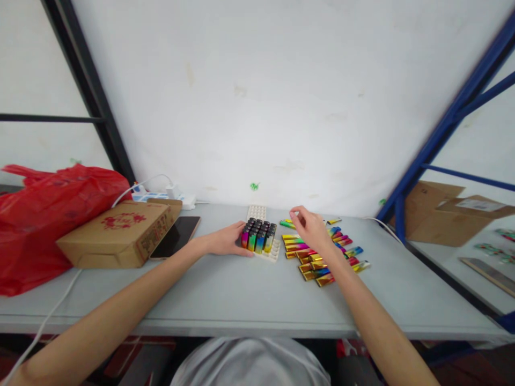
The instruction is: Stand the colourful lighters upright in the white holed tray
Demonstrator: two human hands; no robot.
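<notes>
Shiny rainbow-coloured lighters (pixel 259 241) with black tops stand upright in close rows in a white holed tray (pixel 274 254). My left hand (pixel 229 239) is around the left side of this tray, its thumb along the front corner and its fingers behind. Right of the tray, over a pile of gleaming gold and multicoloured casings (pixel 311 274) lying flat, hovers my right hand (pixel 311 228). Its thumb and index finger are pinched together; whether anything small is between them cannot be made out. The right forearm covers part of the pile.
A second white holed tray (pixel 256 212) lies behind, against the wall. On the left are a dark phone or tablet (pixel 177 236), a cardboard box (pixel 116 230), a red plastic bag (pixel 52 214) and a power strip (pixel 187 201). A blue metal frame (pixel 438 134) rises at the right.
</notes>
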